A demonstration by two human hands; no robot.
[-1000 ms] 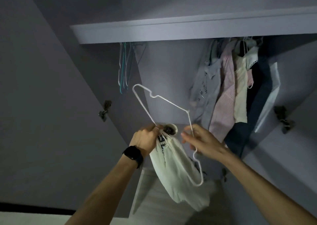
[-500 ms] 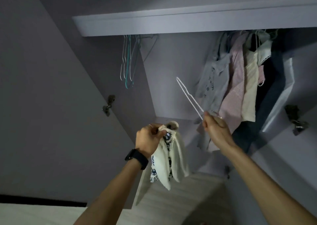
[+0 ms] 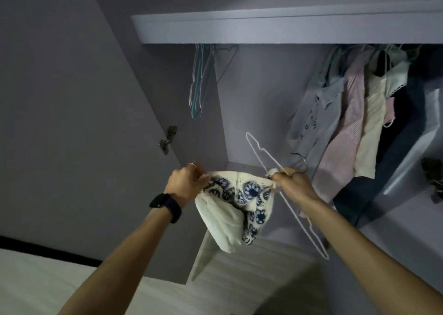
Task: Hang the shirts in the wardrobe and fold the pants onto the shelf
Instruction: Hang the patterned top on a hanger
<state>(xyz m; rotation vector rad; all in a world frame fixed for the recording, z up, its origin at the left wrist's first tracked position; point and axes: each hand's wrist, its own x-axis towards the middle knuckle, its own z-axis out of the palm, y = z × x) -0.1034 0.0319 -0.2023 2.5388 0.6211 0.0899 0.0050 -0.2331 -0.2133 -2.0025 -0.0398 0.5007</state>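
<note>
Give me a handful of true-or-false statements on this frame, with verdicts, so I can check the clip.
1. The left hand and the right hand both grip the cream shirt. True.
2. The white hanger is in the left hand. False: the right hand holds it.
3. The cream shirt is already on the white hanger. False: it is bunched between the two hands, off the white hanger.
4. Empty hangers hang to the left of the hung shirts. True.
5. The watch is on the right wrist. False: it is on the left wrist.
</note>
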